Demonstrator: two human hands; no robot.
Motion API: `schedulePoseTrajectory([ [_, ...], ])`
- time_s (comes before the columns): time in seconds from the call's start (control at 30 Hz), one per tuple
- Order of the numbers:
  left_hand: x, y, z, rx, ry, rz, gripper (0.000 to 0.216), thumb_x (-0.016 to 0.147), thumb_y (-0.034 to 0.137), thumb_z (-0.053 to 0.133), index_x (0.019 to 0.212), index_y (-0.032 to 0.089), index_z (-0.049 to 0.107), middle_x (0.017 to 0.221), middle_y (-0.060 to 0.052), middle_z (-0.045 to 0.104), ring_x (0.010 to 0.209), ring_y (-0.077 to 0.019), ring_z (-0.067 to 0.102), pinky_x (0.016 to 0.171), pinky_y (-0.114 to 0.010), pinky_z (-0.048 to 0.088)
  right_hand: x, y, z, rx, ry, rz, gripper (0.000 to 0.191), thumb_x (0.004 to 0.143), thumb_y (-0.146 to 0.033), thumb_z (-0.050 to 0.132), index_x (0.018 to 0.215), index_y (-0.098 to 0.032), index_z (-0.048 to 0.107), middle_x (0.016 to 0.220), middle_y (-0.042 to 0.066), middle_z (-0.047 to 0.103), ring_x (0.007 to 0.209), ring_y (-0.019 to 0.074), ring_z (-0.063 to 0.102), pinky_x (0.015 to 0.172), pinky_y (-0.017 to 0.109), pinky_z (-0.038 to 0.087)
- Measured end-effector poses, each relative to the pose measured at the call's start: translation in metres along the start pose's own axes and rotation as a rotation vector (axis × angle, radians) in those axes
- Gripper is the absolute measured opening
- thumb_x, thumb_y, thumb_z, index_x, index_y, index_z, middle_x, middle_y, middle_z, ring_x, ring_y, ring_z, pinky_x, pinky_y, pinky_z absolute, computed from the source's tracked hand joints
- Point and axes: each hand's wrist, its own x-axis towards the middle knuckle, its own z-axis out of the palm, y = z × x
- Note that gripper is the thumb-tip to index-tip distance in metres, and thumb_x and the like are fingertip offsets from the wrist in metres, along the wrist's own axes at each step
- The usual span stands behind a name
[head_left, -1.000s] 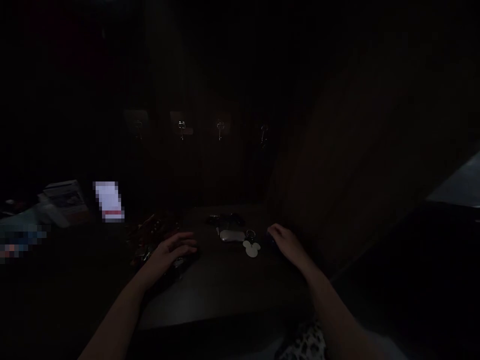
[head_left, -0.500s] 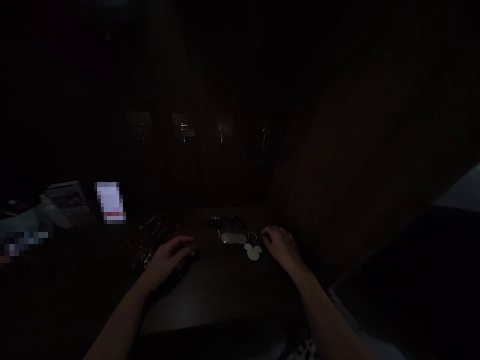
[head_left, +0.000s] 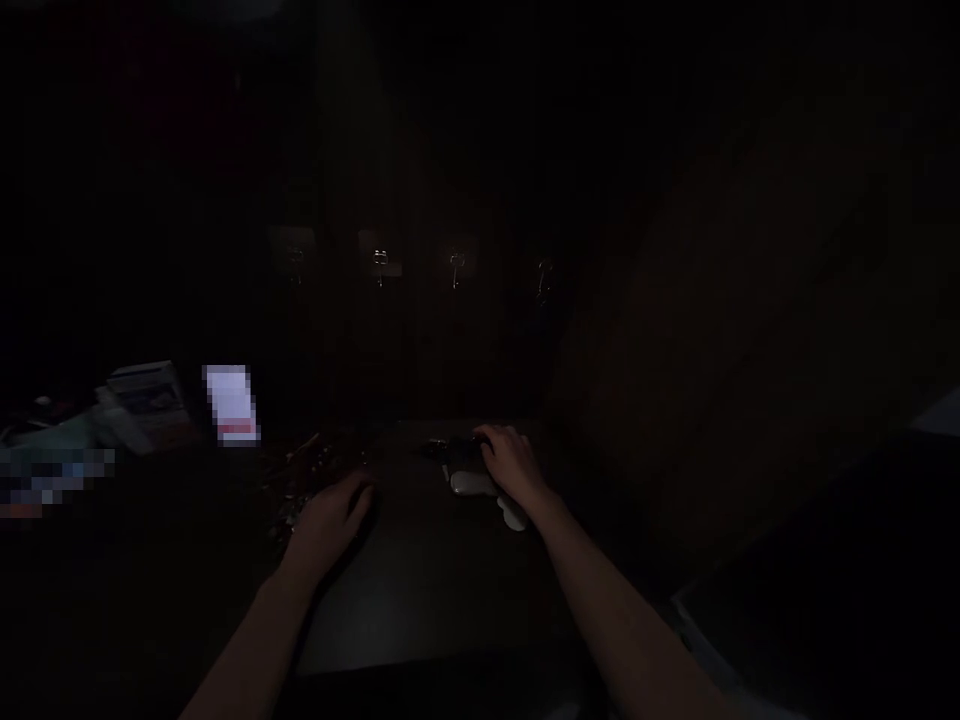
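The scene is very dark. My left hand rests palm down on a dark tabletop, fingers curled over something dark I cannot make out. My right hand lies over a small heap of keys and key fobs, its fingers bent down onto them. A white mouse-head tag peeks out under the wrist. Whether the fingers grip anything is hidden.
Several metal hooks hang in a row on the dark wall behind. A glowing screen and a printed box stand at the left. A pile of small glinting items lies left of my left hand.
My right hand has moved left, from beside the white tag onto the heap of keys, now covering it. My left hand has stayed about where it was.
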Motion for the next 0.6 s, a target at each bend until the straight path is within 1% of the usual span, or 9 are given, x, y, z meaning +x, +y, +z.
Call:
schedulePoseTrajectory([
  [0.07,0.001,-0.001,-0.002,0.002,0.046,-0.028,0.028,0.084,0.035,0.037,0.099,0.024,0.058,0.099,-0.003,0.068,0.093,-0.0223,0.063,0.083,-0.032,0.045,0.003,-0.002,0.003,0.004,-0.004,0.005,0.035,0.083,-0.011,0.041,0.113,-0.023,0.056,0.116,0.004,0.061,0.108,0.0213,0.049,0.087,0.036,0.033],
  [0.1,0.001,-0.002,-0.003,-0.008,0.09,-0.041,0.028,0.084,0.035,0.037,0.1,0.025,0.057,0.1,-0.003,0.067,0.094,-0.0224,0.062,0.084,-0.031,0.045,0.004,-0.003,0.004,0.008,-0.003,0.007,0.037,0.082,-0.011,0.041,0.114,-0.023,0.055,0.117,0.004,0.061,0.109,0.0213,0.049,0.087,0.036,0.033],
  [0.17,0.001,-0.004,-0.007,-0.046,0.229,-0.085,0.028,0.084,0.034,0.037,0.102,0.024,0.056,0.105,-0.003,0.066,0.098,-0.0226,0.06,0.086,-0.031,0.044,0.004,-0.006,0.006,0.022,0.0,0.003,0.038,0.082,-0.011,0.04,0.115,-0.022,0.056,0.118,0.004,0.06,0.11,0.0213,0.048,0.089,0.036,0.033],
  [0.27,-0.001,-0.008,-0.015,-0.124,0.461,-0.202,0.03,0.084,0.032,0.038,0.108,0.024,0.053,0.11,-0.004,0.063,0.102,-0.0222,0.058,0.089,-0.032,0.043,0.002,-0.016,0.011,0.052,-0.009,-0.026,0.037,0.083,-0.012,0.04,0.114,-0.022,0.057,0.117,0.003,0.061,0.11,0.0209,0.049,0.09,0.035,0.034],
  [0.37,-0.004,-0.014,-0.024,-0.167,0.597,-0.297,0.031,0.084,0.028,0.036,0.111,0.024,0.051,0.11,-0.003,0.062,0.103,-0.0211,0.057,0.09,-0.032,0.043,-0.003,-0.029,0.018,0.075,-0.014,-0.101,0.037,0.084,-0.012,0.04,0.114,-0.023,0.057,0.115,0.003,0.063,0.108,0.019,0.051,0.09,0.032,0.034],
  [0.43,-0.005,-0.019,-0.027,-0.16,0.615,-0.319,0.033,0.084,0.027,0.036,0.112,0.023,0.051,0.11,-0.003,0.063,0.103,-0.0212,0.057,0.09,-0.033,0.043,-0.008,-0.04,0.024,0.082,-0.017,-0.18,0.037,0.084,-0.012,0.04,0.115,-0.022,0.057,0.115,0.003,0.062,0.108,0.0179,0.051,0.091,0.031,0.034],
  [0.47,-0.004,-0.021,-0.027,-0.146,0.597,-0.306,0.034,0.084,0.027,0.035,0.113,0.023,0.052,0.11,-0.003,0.063,0.102,-0.0212,0.058,0.09,-0.033,0.043,-0.01,-0.044,0.027,0.082,-0.022,-0.222,0.037,0.084,-0.012,0.04,0.115,-0.022,0.058,0.116,0.003,0.062,0.108,0.0176,0.051,0.092,0.03,0.033],
  [0.53,-0.001,-0.024,-0.026,-0.091,0.523,-0.23,0.036,0.083,0.025,0.036,0.114,0.022,0.054,0.113,-0.004,0.063,0.102,-0.0217,0.058,0.089,-0.034,0.044,-0.016,-0.052,0.032,0.071,-0.038,-0.293,0.037,0.084,-0.011,0.04,0.115,-0.021,0.058,0.117,0.004,0.062,0.109,0.0177,0.051,0.095,0.031,0.032],
  [0.6,0.005,-0.023,-0.022,0.014,0.419,-0.116,0.036,0.082,0.023,0.038,0.111,0.021,0.058,0.114,-0.006,0.063,0.105,-0.0232,0.057,0.092,-0.036,0.042,-0.019,-0.057,0.035,0.05,-0.048,-0.339,0.036,0.084,-0.011,0.042,0.114,-0.022,0.059,0.117,0.004,0.062,0.111,0.0182,0.05,0.095,0.033,0.032],
])
